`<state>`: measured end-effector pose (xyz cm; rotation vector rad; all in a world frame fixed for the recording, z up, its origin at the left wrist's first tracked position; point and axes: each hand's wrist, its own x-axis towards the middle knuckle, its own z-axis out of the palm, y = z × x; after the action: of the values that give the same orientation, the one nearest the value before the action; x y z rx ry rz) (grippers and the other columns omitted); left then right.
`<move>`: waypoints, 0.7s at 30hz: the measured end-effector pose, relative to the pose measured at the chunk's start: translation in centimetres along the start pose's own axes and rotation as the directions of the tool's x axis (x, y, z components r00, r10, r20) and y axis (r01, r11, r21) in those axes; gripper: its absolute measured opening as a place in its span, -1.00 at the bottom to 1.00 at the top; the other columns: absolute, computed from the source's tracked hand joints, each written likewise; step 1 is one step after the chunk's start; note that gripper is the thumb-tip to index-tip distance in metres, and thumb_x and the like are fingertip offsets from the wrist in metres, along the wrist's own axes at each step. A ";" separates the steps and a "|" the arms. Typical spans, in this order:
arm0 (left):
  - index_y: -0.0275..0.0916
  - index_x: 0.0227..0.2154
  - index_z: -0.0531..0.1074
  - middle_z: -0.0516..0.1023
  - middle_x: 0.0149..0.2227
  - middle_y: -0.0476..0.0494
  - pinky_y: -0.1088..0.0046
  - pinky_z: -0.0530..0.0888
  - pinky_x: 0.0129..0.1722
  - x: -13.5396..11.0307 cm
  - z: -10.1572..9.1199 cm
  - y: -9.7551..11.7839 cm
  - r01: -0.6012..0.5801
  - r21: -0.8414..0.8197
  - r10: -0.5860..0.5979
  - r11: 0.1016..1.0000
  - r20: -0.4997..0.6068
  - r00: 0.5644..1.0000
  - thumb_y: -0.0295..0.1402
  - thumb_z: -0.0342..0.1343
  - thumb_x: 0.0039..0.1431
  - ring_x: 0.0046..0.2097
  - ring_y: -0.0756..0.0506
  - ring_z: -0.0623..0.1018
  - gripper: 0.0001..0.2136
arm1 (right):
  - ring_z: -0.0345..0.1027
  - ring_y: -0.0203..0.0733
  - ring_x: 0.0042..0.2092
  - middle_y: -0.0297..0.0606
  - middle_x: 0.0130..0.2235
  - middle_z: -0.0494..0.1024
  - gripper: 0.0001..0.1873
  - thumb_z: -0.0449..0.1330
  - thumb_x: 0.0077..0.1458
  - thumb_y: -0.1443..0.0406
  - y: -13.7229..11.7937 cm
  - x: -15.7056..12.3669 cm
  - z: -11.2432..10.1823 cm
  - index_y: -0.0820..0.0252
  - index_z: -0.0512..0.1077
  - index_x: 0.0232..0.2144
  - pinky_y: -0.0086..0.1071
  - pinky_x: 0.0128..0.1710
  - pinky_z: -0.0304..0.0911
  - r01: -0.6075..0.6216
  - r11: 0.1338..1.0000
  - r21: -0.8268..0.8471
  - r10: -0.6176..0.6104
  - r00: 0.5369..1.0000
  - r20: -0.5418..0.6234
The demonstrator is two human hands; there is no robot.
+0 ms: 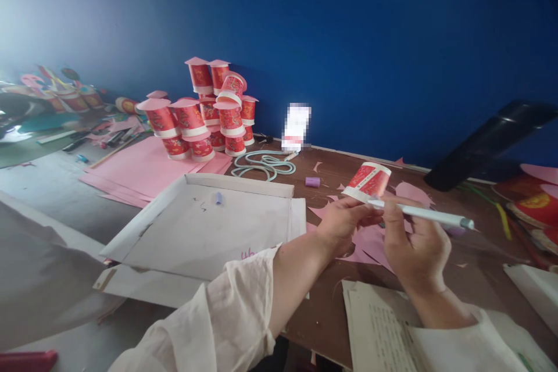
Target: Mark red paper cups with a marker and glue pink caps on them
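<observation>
My left hand (342,225) is closed around the white rim of a red printed paper cup (370,179), which tilts with its rim toward me. Between the fingers of my right hand (418,250) is a white marker (436,214), its front end right at the cup's rim; its tip is hidden by my fingers. Beneath both hands lie cut pieces of pink paper (368,250). A small purple cap (312,182) rests on the brown table (322,302) beyond my left hand.
Left of my hands sits a shallow white box lid (244,224) holding a lilac cap (218,199). Stacked red cups (187,116) with pink cone tops stand on pink sheets (126,168). A pale cable (265,163), a black flask (479,148) and written papers (370,314) surround the work area.
</observation>
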<state>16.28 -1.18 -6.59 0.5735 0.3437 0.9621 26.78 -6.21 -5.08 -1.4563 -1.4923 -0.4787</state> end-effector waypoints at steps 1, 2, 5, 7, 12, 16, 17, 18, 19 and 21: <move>-0.35 -0.44 0.55 0.57 -0.36 -0.21 0.18 0.40 0.05 0.1 -0.1 0.0 0.005 0.005 -0.005 1.000 -0.002 1.000 -0.32 0.44 -0.22 -0.18 -0.14 0.56 -0.72 | 0.53 -0.09 -0.15 -0.17 -0.21 0.65 -0.76 0.12 0.27 0.18 0.1 -0.1 0.0 0.16 0.54 -0.20 -0.25 -0.15 0.37 -0.011 1.000 -0.006 0.011 1.000 0.003; -0.36 -0.44 0.54 0.57 -0.36 -0.22 0.18 0.40 0.04 0.1 -0.1 -0.1 0.006 0.008 -0.006 1.000 -0.006 1.000 -0.32 0.44 -0.21 -0.18 -0.14 0.56 -0.72 | 0.52 -0.08 -0.14 -0.17 -0.19 0.64 -0.76 0.12 0.27 0.18 0.2 -0.1 0.0 0.15 0.54 -0.18 -0.24 -0.13 0.37 -0.018 1.000 -0.004 0.018 1.000 0.010; -0.36 -0.42 0.54 0.57 -0.35 -0.23 0.17 0.40 0.05 0.1 -0.2 -0.2 -0.003 0.008 0.003 1.000 -0.002 1.000 -0.30 0.43 -0.20 -0.16 -0.16 0.56 -0.71 | 0.51 -0.08 -0.11 -0.17 -0.17 0.64 -0.76 0.12 0.27 0.19 0.5 -0.2 0.0 0.15 0.54 -0.18 -0.21 -0.07 0.36 -0.011 1.000 0.014 0.010 0.999 0.030; -0.35 -0.43 0.54 0.56 -0.35 -0.22 0.17 0.39 0.05 0.1 -0.1 -0.2 -0.017 0.006 0.017 1.000 0.006 1.000 -0.30 0.44 -0.22 -0.17 -0.15 0.56 -0.70 | 0.51 -0.08 -0.13 -0.17 -0.20 0.64 -0.76 0.11 0.27 0.18 0.6 -0.1 0.0 0.15 0.54 -0.20 -0.21 -0.07 0.35 0.003 1.000 0.013 -0.003 1.000 0.031; -0.35 -0.45 0.54 0.54 -0.40 -0.16 0.18 0.39 0.05 0.1 -0.1 -0.2 -0.016 0.015 0.016 1.000 0.012 1.000 -0.29 0.45 -0.24 -0.21 -0.12 0.54 -0.69 | 0.51 -0.07 -0.12 -0.16 -0.19 0.63 -0.74 0.11 0.27 0.17 0.5 -0.1 -0.1 0.15 0.54 -0.18 -0.20 -0.08 0.35 -0.008 1.000 0.006 0.008 0.999 0.046; -0.36 -0.48 0.53 0.54 -0.42 -0.17 0.17 0.40 0.05 0.2 -0.1 -0.3 -0.018 0.019 0.018 1.000 0.008 1.000 -0.26 0.46 -0.25 -0.25 -0.11 0.54 -0.68 | 0.50 -0.05 -0.13 -0.15 -0.20 0.63 -0.73 0.10 0.27 0.15 0.4 0.0 -0.2 0.15 0.54 -0.20 -0.19 -0.09 0.35 -0.029 1.000 -0.003 0.029 0.999 0.041; -0.36 -0.49 0.53 0.54 -0.42 -0.17 0.18 0.40 0.05 0.2 -0.1 -0.3 -0.017 0.020 0.017 1.000 0.008 1.000 -0.25 0.46 -0.26 -0.26 -0.10 0.54 -0.68 | 0.50 -0.05 -0.13 -0.15 -0.20 0.63 -0.73 0.10 0.27 0.15 0.4 0.0 -0.2 0.15 0.54 -0.20 -0.18 -0.09 0.35 -0.031 0.999 -0.009 0.031 0.999 0.035; -0.36 -0.49 0.53 0.54 -0.42 -0.17 0.18 0.40 0.05 0.2 -0.1 -0.3 -0.020 0.018 0.020 1.000 0.008 1.000 -0.25 0.46 -0.26 -0.26 -0.10 0.54 -0.67 | 0.50 -0.05 -0.13 -0.16 -0.20 0.63 -0.72 0.10 0.27 0.14 0.4 -0.1 -0.2 0.14 0.54 -0.21 -0.18 -0.09 0.35 -0.032 0.999 -0.012 0.033 0.999 0.035; -0.36 -0.48 0.53 0.54 -0.41 -0.17 0.18 0.39 0.05 0.2 -0.1 -0.3 -0.024 0.016 0.024 1.000 0.008 1.000 -0.25 0.46 -0.26 -0.27 -0.09 0.54 -0.68 | 0.51 -0.05 -0.13 -0.16 -0.21 0.63 -0.72 0.10 0.27 0.14 0.3 -0.1 -0.2 0.14 0.54 -0.20 -0.18 -0.09 0.35 -0.035 0.999 -0.011 0.036 0.999 0.041; -0.36 -0.47 0.53 0.55 -0.40 -0.17 0.18 0.39 0.06 0.1 -0.1 -0.2 -0.022 0.009 0.022 1.000 0.004 1.000 -0.27 0.46 -0.24 -0.27 -0.09 0.55 -0.69 | 0.51 -0.06 -0.13 -0.17 -0.21 0.63 -0.71 0.09 0.28 0.14 0.3 -0.1 -0.3 0.14 0.54 -0.17 -0.19 -0.09 0.36 -0.049 0.999 -0.002 0.049 0.998 0.042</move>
<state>16.45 -1.13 -6.81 0.5880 0.3388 0.9806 27.11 -6.41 -5.14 -1.5088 -1.4861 -0.4211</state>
